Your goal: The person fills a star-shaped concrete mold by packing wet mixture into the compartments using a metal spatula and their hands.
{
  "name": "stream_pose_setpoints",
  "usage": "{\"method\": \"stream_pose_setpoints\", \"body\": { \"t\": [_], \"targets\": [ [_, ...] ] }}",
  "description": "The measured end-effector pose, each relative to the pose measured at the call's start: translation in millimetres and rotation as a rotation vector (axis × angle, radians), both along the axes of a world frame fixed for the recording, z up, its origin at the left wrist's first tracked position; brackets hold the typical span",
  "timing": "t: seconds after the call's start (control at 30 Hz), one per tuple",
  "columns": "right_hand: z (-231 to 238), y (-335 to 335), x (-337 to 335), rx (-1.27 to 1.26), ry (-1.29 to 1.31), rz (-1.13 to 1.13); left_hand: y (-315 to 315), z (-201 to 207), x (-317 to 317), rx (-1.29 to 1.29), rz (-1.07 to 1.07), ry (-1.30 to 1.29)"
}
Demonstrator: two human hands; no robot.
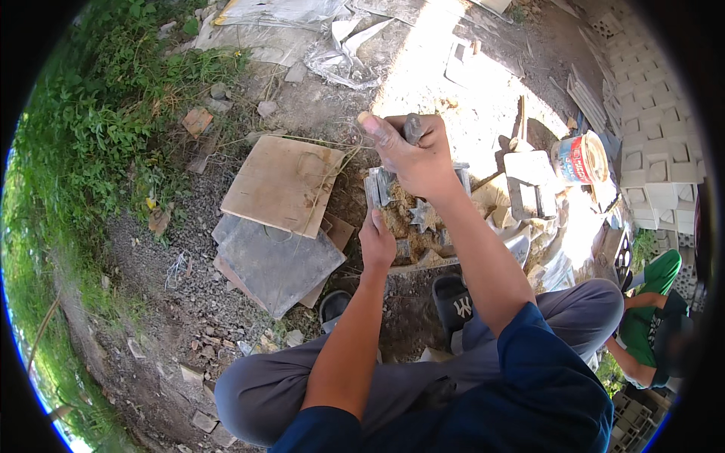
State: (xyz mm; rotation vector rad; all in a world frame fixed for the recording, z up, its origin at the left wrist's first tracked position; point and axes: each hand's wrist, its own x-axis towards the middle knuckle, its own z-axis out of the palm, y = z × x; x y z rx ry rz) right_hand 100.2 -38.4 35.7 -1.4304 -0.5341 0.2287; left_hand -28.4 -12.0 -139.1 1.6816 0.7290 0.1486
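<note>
My right hand (414, 157) is raised in front of me, its fingers wrapped round a dark tool with a rounded end (412, 129). Only that end shows above the fist, so its kind is hidden. Lower and to the left, my left hand (376, 240) grips the near left side of a grey metal mould (372, 189), thumb on top. Loose brown sandy material (396, 221) fills parts of the mould, around a star-shaped metal piece (424, 216). My right forearm covers part of the mould's right side.
Left of the mould lie a stacked tan board (283, 181) and grey slab (279, 260). A white-and-red bucket (580, 159) stands at the right, near stacked pale blocks (657, 143). A person in green (642, 332) sits at the far right. Plants (83, 121) grow on the left.
</note>
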Motion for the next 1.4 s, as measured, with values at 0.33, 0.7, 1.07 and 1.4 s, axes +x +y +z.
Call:
{"method": "stream_pose_setpoints", "body": {
  "t": [0.33,0.7,1.07,1.4],
  "targets": [
    [-3.1,11.1,-4.0,-0.139,0.059,-0.115,5.8,-6.6,0.7,-0.058,-0.07,0.103],
    [10.3,-1.5,-25.4,-0.185,-0.054,-0.157,3.9,-8.1,-6.7,-0.053,-0.009,-0.06],
    [-6.8,-10.5,-28.7,-0.292,-0.025,0.008,6.7,-40.6,-9.0,0.063,-0.07,-0.108],
    [-11.0,-11.8,-31.6,-0.051,-0.372,0.053,9.3,-51.8,-12.6,0.36,-0.104,-0.231]
  ]
}}
